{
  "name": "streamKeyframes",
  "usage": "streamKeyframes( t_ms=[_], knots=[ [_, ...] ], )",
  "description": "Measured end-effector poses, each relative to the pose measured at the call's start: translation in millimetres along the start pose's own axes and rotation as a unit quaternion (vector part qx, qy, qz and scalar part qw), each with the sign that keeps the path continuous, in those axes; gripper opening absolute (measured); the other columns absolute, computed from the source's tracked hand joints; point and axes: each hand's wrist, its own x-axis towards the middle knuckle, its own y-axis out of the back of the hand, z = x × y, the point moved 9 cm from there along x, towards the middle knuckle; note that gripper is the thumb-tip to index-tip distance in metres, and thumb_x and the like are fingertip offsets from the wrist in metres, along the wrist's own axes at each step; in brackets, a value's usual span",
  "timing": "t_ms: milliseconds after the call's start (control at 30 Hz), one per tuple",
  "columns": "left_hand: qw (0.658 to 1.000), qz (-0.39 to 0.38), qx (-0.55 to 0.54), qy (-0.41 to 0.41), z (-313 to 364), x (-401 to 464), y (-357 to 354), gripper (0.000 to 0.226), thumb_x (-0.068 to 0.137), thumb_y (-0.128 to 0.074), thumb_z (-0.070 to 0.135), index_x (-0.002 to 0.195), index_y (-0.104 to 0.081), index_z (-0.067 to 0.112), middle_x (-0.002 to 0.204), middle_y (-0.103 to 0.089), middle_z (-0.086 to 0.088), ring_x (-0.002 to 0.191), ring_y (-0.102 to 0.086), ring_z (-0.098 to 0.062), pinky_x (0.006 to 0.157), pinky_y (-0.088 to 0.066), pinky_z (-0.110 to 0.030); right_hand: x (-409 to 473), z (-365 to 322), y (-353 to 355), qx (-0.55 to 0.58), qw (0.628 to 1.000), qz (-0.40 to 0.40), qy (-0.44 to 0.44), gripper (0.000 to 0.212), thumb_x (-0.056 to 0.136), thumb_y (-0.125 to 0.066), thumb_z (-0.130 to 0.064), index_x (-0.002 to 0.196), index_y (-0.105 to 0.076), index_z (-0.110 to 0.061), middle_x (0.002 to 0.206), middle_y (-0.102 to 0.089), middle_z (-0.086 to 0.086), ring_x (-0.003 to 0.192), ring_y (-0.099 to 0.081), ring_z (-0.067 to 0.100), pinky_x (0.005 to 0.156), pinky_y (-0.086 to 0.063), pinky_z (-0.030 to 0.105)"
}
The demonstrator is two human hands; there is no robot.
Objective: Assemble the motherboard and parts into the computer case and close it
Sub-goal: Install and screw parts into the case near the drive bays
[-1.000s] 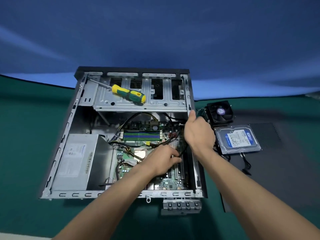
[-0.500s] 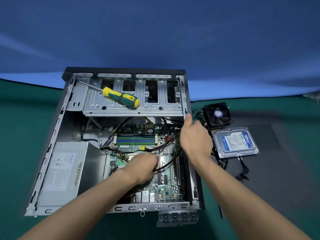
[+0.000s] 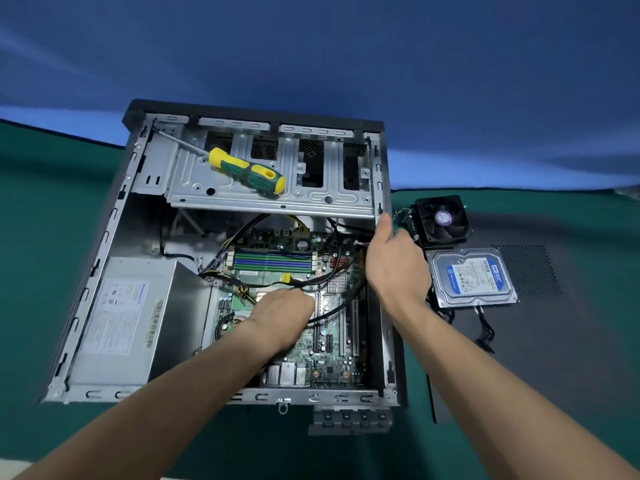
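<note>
The open computer case [image 3: 114,244] lies on its side on the green table. The motherboard [image 3: 332,344] sits inside it, with memory sticks [image 3: 273,259] at its far end. My left hand [image 3: 280,317] is down over the middle of the board, fingers curled round a black cable [image 3: 332,308] that runs out to the right. My right hand [image 3: 394,265] grips the case's right wall, thumb pointing up along the edge. The board's centre is hidden under my left hand.
A yellow-green screwdriver [image 3: 247,171] lies on the drive cage [image 3: 311,202] at the far end. The power supply [image 3: 124,317] fills the case's left side. A cooler fan [image 3: 441,220], a hard drive [image 3: 472,275] and the black side panel [image 3: 554,341] lie to the right.
My left hand has drawn back to the left over the board with the black cable. My right hand has stayed on the right wall. The case now sits closer and more to the left in view.
</note>
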Motion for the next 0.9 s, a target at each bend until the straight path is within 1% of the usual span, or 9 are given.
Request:
streamKeyframes(
  t_ms=[33, 100, 167, 233, 333, 467, 633, 767, 900],
  knots=[
    [1.0, 0.0, -0.026, -0.008, 2, -1, 1, 0.018, 0.087, -0.054, -0.006, 0.096, -0.064, 0.005, 0.095, -0.063, -0.007, 0.091, -0.062, -0.023, 0.078, -0.048, -0.028, 1, 1, 0, -0.001, 1.0, -0.001, -0.002, 0.064, 0.1, -0.015, -0.052, 0.12, -0.055, -0.006, 0.111, -0.063, 0.014, 0.081, -0.042, 0.023, 0.072, -0.03, 0.033],
    [0.985, -0.034, -0.167, -0.019, 4, -2, -6, 0.009, 0.087, -0.06, 0.0, 0.089, -0.068, 0.003, 0.078, -0.063, -0.001, 0.072, -0.066, -0.015, 0.063, -0.052, -0.021, 2, 1, -2, 0.001, 1.0, -0.005, -0.003, 0.065, 0.1, -0.015, -0.052, 0.118, -0.056, -0.005, 0.111, -0.062, 0.015, 0.082, -0.043, 0.024, 0.073, -0.031, 0.035],
    [0.939, -0.075, -0.336, -0.024, 11, -4, -10, 0.007, 0.085, -0.067, 0.005, 0.085, -0.07, -0.002, 0.065, -0.064, 0.006, 0.051, -0.061, -0.002, 0.048, -0.049, -0.016, 3, 2, -2, 0.004, 1.0, -0.004, -0.005, 0.066, 0.099, -0.015, -0.053, 0.117, -0.056, -0.005, 0.112, -0.062, 0.016, 0.086, -0.046, 0.025, 0.075, -0.032, 0.037],
    [0.909, -0.087, -0.406, -0.03, 19, -3, -10, 0.011, 0.082, -0.07, 0.006, 0.086, -0.07, -0.005, 0.059, -0.064, 0.013, 0.046, -0.058, 0.003, 0.045, -0.047, -0.015, 4, 3, -2, 0.004, 1.0, -0.004, -0.009, 0.066, 0.099, -0.015, -0.054, 0.116, -0.057, -0.005, 0.113, -0.062, 0.016, 0.093, -0.051, 0.029, 0.077, -0.034, 0.038],
    [0.901, -0.108, -0.417, -0.056, 38, 3, -11, 0.015, 0.082, -0.071, 0.004, 0.088, -0.068, -0.01, 0.062, -0.065, 0.006, 0.054, -0.062, -0.008, 0.055, -0.054, -0.023, 4, 3, -2, 0.005, 1.0, -0.003, -0.014, 0.066, 0.099, -0.015, -0.054, 0.117, -0.057, -0.005, 0.112, -0.062, 0.015, 0.093, -0.051, 0.029, 0.077, -0.034, 0.037],
    [0.923, -0.1, -0.367, -0.052, 54, 17, -16, 0.017, 0.081, -0.073, 0.011, 0.08, -0.065, -0.004, 0.066, -0.065, -0.009, 0.05, -0.056, -0.014, 0.042, -0.045, -0.018, 2, 3, -1, 0.014, 1.0, -0.003, -0.012, 0.066, 0.099, -0.016, -0.054, 0.116, -0.057, -0.005, 0.11, -0.062, 0.014, 0.091, -0.051, 0.029, 0.077, -0.035, 0.038],
    [0.943, -0.072, -0.325, -0.025, 57, 29, -23, 0.015, 0.085, -0.066, 0.004, 0.083, -0.06, -0.01, 0.054, -0.05, -0.005, 0.041, -0.046, -0.011, 0.028, -0.033, -0.014, 2, 4, 0, 0.016, 1.0, 0.0, -0.019, 0.063, 0.098, -0.017, -0.054, 0.109, -0.057, -0.008, 0.097, -0.058, 0.008, 0.087, -0.048, 0.028, 0.075, -0.034, 0.038],
    [0.951, -0.071, -0.299, -0.033, 55, 34, -27, 0.013, 0.085, -0.062, 0.001, 0.075, -0.059, -0.006, 0.058, -0.053, -0.007, 0.047, -0.051, -0.014, 0.034, -0.04, -0.017, 3, 4, 1, 0.009, 1.0, 0.009, -0.024, 0.061, 0.099, -0.017, -0.053, 0.107, -0.058, -0.009, 0.091, -0.051, 0.005, 0.085, -0.045, 0.026, 0.074, -0.031, 0.037],
    [0.955, -0.07, -0.288, -0.034, 56, 39, -31, 0.023, 0.084, -0.061, 0.0, 0.062, -0.053, 0.002, 0.055, -0.05, -0.005, 0.045, -0.049, -0.012, 0.03, -0.035, -0.014, 4, 4, 1, 0.007, 1.0, 0.017, -0.018, 0.059, 0.099, -0.018, -0.052, 0.105, -0.058, -0.009, 0.087, -0.049, 0.004, 0.083, -0.043, 0.025, 0.073, -0.029, 0.035]
  ],
)
